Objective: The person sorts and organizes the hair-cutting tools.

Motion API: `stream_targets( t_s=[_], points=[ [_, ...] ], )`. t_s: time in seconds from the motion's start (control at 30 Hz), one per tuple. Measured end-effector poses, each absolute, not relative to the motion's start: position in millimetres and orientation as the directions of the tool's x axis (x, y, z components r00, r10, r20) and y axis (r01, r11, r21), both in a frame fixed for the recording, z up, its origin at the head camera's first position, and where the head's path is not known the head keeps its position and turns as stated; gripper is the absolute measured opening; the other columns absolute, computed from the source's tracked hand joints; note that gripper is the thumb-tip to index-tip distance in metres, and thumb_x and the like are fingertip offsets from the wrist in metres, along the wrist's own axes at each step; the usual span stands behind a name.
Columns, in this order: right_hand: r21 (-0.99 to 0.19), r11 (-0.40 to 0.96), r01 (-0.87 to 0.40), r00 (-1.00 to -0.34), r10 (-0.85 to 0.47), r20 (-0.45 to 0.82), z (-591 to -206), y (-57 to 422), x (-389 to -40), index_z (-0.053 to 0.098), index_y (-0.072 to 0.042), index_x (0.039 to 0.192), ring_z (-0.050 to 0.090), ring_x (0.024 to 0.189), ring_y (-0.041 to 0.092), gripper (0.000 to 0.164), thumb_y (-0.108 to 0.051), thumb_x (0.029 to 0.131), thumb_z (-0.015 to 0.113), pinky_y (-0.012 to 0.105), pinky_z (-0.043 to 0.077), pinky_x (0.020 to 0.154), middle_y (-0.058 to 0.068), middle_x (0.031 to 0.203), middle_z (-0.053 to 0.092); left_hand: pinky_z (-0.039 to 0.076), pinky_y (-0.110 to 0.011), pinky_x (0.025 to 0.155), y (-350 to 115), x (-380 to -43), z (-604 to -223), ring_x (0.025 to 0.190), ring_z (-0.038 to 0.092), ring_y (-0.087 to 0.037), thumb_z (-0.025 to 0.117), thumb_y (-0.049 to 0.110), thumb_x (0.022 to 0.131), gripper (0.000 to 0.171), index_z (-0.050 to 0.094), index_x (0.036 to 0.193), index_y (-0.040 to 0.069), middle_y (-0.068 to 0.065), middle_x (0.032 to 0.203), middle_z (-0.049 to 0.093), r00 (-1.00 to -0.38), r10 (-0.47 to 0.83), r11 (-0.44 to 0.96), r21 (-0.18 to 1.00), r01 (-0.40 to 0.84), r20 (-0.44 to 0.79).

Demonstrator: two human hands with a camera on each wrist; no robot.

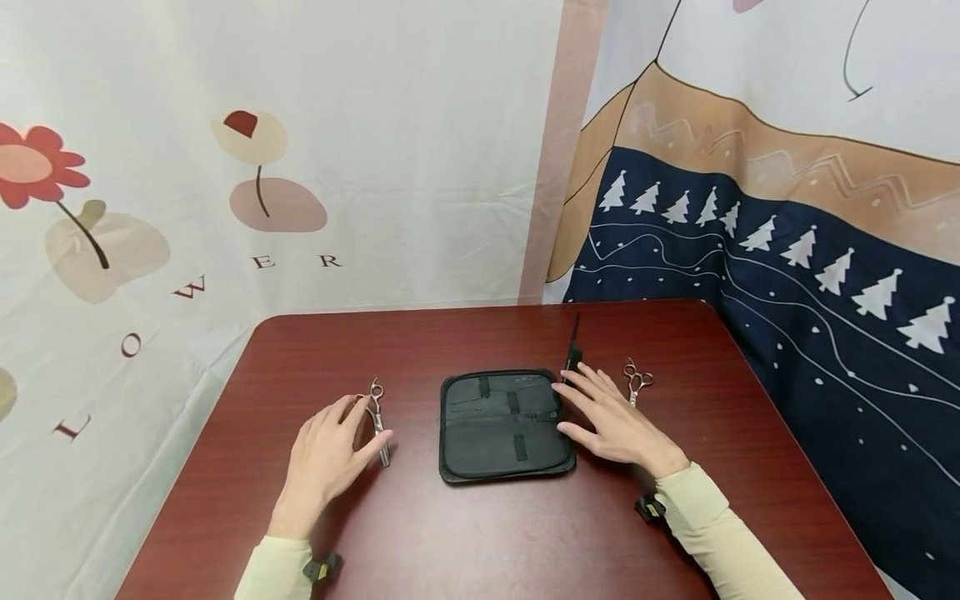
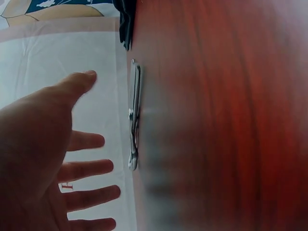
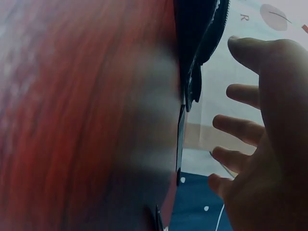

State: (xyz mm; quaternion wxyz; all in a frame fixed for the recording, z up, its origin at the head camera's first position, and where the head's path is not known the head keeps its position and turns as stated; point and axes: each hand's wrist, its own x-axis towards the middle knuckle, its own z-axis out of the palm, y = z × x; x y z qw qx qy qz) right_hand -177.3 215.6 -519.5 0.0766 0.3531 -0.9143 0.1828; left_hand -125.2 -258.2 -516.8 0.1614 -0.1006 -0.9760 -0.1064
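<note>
A black zip case (image 1: 480,454) lies at the middle of the table, its inside with small elastic loops facing up. My left hand (image 1: 326,454) hovers with spread fingers over a pair of silver scissors (image 1: 382,450) left of the case. A gap shows between that hand and the scissors (image 2: 135,96) in the left wrist view. Just past the case's right edge, my right hand (image 1: 611,417) is held above the table, fingers apart and holding nothing. Beyond its fingertips lies a black comb (image 1: 573,350). A second pair of scissors (image 1: 637,380), partly hidden by the right hand, lies right of the comb.
The reddish-brown table (image 1: 495,542) has rounded far corners. Behind it hang a pale printed curtain (image 1: 420,167) and, at the right, a dark blue cloth with white trees (image 1: 750,292).
</note>
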Motion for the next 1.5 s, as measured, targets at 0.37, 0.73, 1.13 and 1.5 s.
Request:
stream_targets(
  t_s=[0.37,0.73,1.13,1.5],
  points=[
    [-0.228,0.658,-0.717,-0.697,-0.677,0.238,-521,210,-177,0.06,-0.005,0.145,0.031,0.145,0.04,0.063,-0.045,0.096,0.067,0.06,0.028,0.117,0.017,0.154,0.048,0.053,-0.062,0.077,-247,-121,-515,0.106,0.062,-0.043,0.068,0.063,0.088,0.075,0.066,0.137,0.007,-0.019,0.128,0.065,-0.973,0.114,0.979,0.144,0.144,0.201],
    [-0.196,0.641,-0.742,-0.67,-0.711,0.214,-523,209,-177,0.068,-0.003,0.134,0.034,0.143,0.043,0.055,-0.043,0.097,0.067,0.06,0.032,0.115,0.02,0.152,0.049,0.055,-0.06,0.069,-245,-125,-513,0.097,0.062,-0.041,0.071,0.058,0.086,0.062,0.076,0.117,0.004,-0.017,0.12,0.068,-0.976,0.114,0.988,0.084,0.131,0.186],
    [-0.226,0.643,-0.732,-0.68,-0.709,0.184,-522,209,-177,0.066,-0.003,0.137,0.041,0.139,0.039,0.055,-0.042,0.098,0.066,0.056,0.04,0.111,0.021,0.154,0.046,0.055,-0.06,0.069,-246,-126,-508,0.097,0.063,-0.041,0.078,0.042,0.085,0.043,0.079,0.114,0.01,-0.015,0.116,0.069,-0.971,0.13,0.982,0.108,0.154,0.199],
    [-0.243,0.646,-0.723,-0.688,-0.704,0.176,-522,210,-176,0.065,-0.003,0.138,0.04,0.14,0.038,0.055,-0.042,0.098,0.066,0.055,0.04,0.111,0.021,0.154,0.046,0.056,-0.055,0.064,-245,-129,-503,0.082,0.067,-0.037,0.081,0.024,0.082,0.026,0.08,0.102,0.008,-0.012,0.099,0.069,-0.958,0.176,0.966,0.149,0.212,0.225]
  ],
)
